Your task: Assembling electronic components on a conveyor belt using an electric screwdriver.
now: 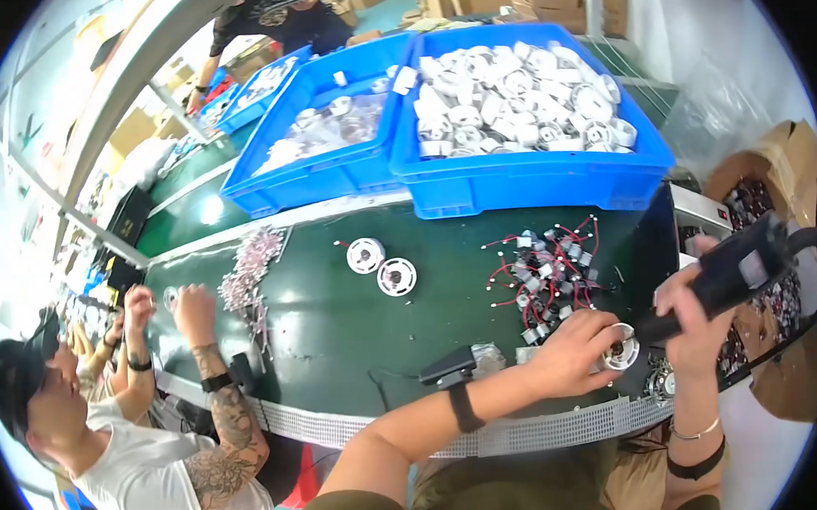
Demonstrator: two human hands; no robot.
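My left hand [575,349] pinches a white round plastic housing [625,354] near the front edge of the green table. My right hand [686,320] is wrapped around a black power screwdriver [730,275]. The tool's narrow end points down-left at the housing; whether its tip touches is hidden. Just below the housing lies a round metallic part [660,383]. Beyond my left hand is a pile of small motors [548,274] with red wires. Two more white round housings [397,277] lie side by side in the middle of the table.
A blue bin [535,180] full of white housings stands at the back, beside another blue bin [307,194] with bagged parts. Thin pinkish wires [249,276] lie left. A black device [448,366] sits near the front edge. At left, a co-worker [131,459] works; another person [291,19] stands behind.
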